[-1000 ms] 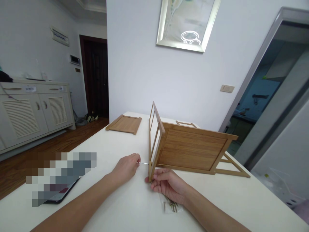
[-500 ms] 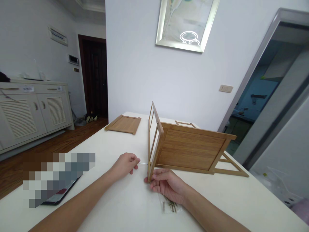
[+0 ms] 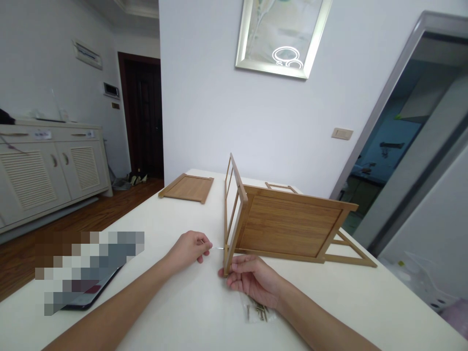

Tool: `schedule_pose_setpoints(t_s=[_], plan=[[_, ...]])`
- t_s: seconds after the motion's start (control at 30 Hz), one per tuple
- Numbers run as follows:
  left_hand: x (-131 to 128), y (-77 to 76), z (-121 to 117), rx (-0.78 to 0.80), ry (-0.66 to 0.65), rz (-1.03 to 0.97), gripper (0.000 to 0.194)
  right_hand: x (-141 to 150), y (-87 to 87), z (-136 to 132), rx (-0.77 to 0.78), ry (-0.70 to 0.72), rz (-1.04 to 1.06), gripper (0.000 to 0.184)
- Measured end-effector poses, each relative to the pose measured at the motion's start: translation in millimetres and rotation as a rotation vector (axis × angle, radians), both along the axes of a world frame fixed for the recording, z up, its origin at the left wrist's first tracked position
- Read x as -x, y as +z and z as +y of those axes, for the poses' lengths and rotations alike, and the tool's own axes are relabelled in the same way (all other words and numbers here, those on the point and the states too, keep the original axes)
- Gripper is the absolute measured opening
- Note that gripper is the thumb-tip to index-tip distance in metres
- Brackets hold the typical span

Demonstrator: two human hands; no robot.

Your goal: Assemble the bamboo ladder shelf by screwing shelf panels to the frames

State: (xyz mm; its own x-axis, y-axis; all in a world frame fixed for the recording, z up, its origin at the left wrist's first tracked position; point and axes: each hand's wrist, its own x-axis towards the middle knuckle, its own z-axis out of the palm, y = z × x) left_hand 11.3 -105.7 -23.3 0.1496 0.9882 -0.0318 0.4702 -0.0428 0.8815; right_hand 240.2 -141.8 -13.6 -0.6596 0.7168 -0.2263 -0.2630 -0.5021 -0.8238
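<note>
The right hand (image 3: 255, 281) pinches a frame (image 3: 238, 224) (barred wood).

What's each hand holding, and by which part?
Right hand: the upright wooden frame, by its near lower corner. Left hand: a thin metal tool, by the end away from the frame.
</note>
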Motion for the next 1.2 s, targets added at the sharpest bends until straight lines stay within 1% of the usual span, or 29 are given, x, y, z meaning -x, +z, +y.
schedule_pose_setpoints(t_s=[0.1, 0.2, 0.4, 0.5, 0.67, 0.83, 1.0, 1.2], plan=[[-0.1, 1.0, -0.4, 0.001, 0.002, -0.002, 0.032, -0.4, -1.1, 1.0, 0.003, 0.005, 0.008, 0.014], [-0.1, 0.7, 0.4, 0.01, 0.009, 0.001, 0.033, -0.9, -2.6, 1.9, 0.009, 0.013, 0.023, 0.016], [0.9, -6.7, 6.8, 0.033, 0.047, 0.028, 0.034, -0.9, -2.6, 1.5, 0.005, 0.01, 0.016, 0.016], [0.1, -7.6, 7.4, 0.044, 0.049, 0.035, 0.034, -0.9, -2.7, 1.4, 0.002, 0.011, 0.015, 0.015], [-3.8, -2.4, 4.5, 0.062, 0.057, 0.037, 0.031, -0.9, -2.7, 1.6, -0.003, 0.012, 0.013, 0.016], [-6.4, 2.6, 6.4, 0.139, 0.082, 0.021, 0.029, -0.2, -0.5, 0.8, -0.001, 0.01, 0.008, 0.016], [-6.4, 6.1, 9.3, 0.211, 0.091, -0.034, 0.025, 0.3, -0.3, 1.1, -0.001, 0.004, -0.003, 0.015], [-5.9, 10.0, 7.4, 0.237, 0.1, -0.099, 0.023, 0.4, -0.3, 1.3, 0.001, 0.004, -0.015, 0.016]])
